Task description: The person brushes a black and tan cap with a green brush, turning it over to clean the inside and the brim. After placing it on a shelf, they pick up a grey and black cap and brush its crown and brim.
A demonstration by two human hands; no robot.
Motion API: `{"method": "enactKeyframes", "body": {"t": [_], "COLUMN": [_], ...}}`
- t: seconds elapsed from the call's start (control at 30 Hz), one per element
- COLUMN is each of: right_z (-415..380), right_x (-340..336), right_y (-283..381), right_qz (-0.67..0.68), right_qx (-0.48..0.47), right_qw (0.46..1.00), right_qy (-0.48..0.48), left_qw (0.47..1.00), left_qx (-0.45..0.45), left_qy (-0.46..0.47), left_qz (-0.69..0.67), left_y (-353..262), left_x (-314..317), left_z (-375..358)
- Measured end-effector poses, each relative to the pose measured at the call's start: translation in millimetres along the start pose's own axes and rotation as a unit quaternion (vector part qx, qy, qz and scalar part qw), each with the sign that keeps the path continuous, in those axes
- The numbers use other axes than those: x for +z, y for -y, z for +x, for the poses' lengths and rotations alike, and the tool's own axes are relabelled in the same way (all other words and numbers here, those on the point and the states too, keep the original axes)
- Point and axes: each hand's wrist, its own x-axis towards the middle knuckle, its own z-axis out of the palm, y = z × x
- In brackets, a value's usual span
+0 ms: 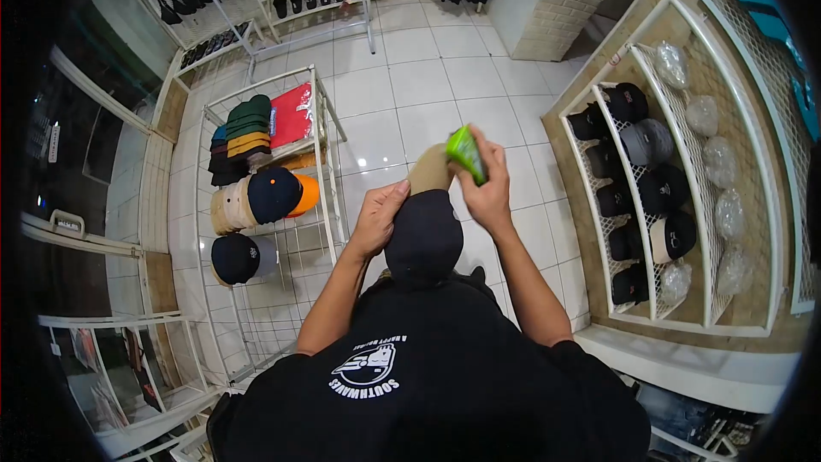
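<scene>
Currently we observe the left hand (376, 221) pinching the left edge of a baseball cap (425, 238), black crown and tan brim, held before the torso above the white-tiled floor (428, 86), brim pointing away. We record the right hand (487, 187) curled round a bright-green, block-like object (465, 154) at the brim's right edge; contact between them cannot be told.

Held cap (424, 235): inside hidden
</scene>
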Motion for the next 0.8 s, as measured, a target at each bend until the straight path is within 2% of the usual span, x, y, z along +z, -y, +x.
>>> {"method": "enactKeyframes", "body": {"t": [0.03, 0.07, 0.13, 0.17, 0.2, 0.27, 0.3, 0.4, 0.43, 0.47, 0.53, 0.57, 0.6, 0.67, 0.7, 0.73, 0.77, 0.8], "right_z": [2.5, -4.4, -20.3, -20.8, -20.3, -7.8, -3.3, -13.1, -23.8, -29.2, -21.1, -14.8, -9.6, -16.0, -21.4, -27.7, -25.5, -22.0], "right_x": [-0.5, 0.4, 4.7, 1.2, -3.2, -10.2, -13.5, -15.2, -12.8, -14.0, -16.9, -18.7, -15.0, -8.0, -6.2, -6.5, -7.6, -10.1], "right_y": [-4.1, -6.0, 3.0, 6.7, 10.6, -15.9, -19.2, -19.6, 0.6, 13.6, -9.0, -18.8, -17.5, -14.6, 0.1, 8.6, 6.1, 1.2], "right_qz": [0.035, 0.03, -0.064, -0.083, -0.101, 0.004, -0.044, -0.041, -0.068, -0.108, -0.078, -0.029, -0.016, -0.042, -0.071, -0.116, -0.111, -0.106], "right_qx": [0.056, 0.055, -0.118, -0.143, -0.167, -0.048, -0.001, -0.046, -0.105, -0.148, -0.147, -0.069, -0.001, -0.045, -0.115, -0.159, -0.166, -0.173], "right_qw": [0.998, 0.998, 0.99, 0.983, 0.975, 0.998, 0.999, 0.998, 0.991, 0.976, 0.984, 0.997, 0.999, 0.998, 0.991, 0.977, 0.976, 0.976], "right_qy": [-0.023, -0.031, 0.052, 0.079, 0.108, 0.035, -0.022, -0.008, 0.048, 0.121, 0.067, 0.022, -0.029, -0.02, 0.016, 0.084, 0.083, 0.082], "left_qw": [1.0, 1.0, 0.999, 0.997, 0.998, 1.0, 1.0, 0.999, 0.998, 0.998, 0.999, 1.0, 1.0, 1.0, 1.0, 1.0, 0.997, 0.998], "left_qx": [-0.004, -0.006, 0.013, 0.04, 0.034, -0.006, -0.014, 0.009, 0.014, 0.011, -0.036, -0.024, -0.024, -0.005, -0.003, 0.006, 0.014, 0.013], "left_qy": [0.008, 0.017, -0.033, -0.063, -0.052, -0.021, -0.007, -0.033, -0.051, -0.057, -0.037, 0.015, 0.013, 0.02, 0.021, -0.024, -0.069, -0.068], "left_qz": [0.005, 0.003, 0.011, -0.013, -0.014, -0.003, -0.011, 0.013, 0.018, 0.022, 0.007, 0.006, 0.006, 0.006, 0.008, -0.004, -0.016, -0.014], "left_y": [1.8, 3.9, 7.6, 11.0, 10.1, 3.0, -0.9, 19.3, -7.2, -7.8, -11.2, 8.1, 12.1, 17.1, 13.2, 7.3, 4.6, 5.8], "left_x": [-1.2, 0.3, 8.1, 17.2, 18.0, 11.4, 11.8, -0.7, 27.6, 28.8, 26.2, 2.9, 1.6, -0.6, 7.9, 22.0, 29.5, 23.3], "left_z": [1.0, 3.4, 7.4, 10.7, 9.2, 4.4, 3.2, 9.6, 7.2, 6.0, 3.8, 6.1, 5.4, 9.5, 11.2, 10.0, 7.8, 4.4]}}
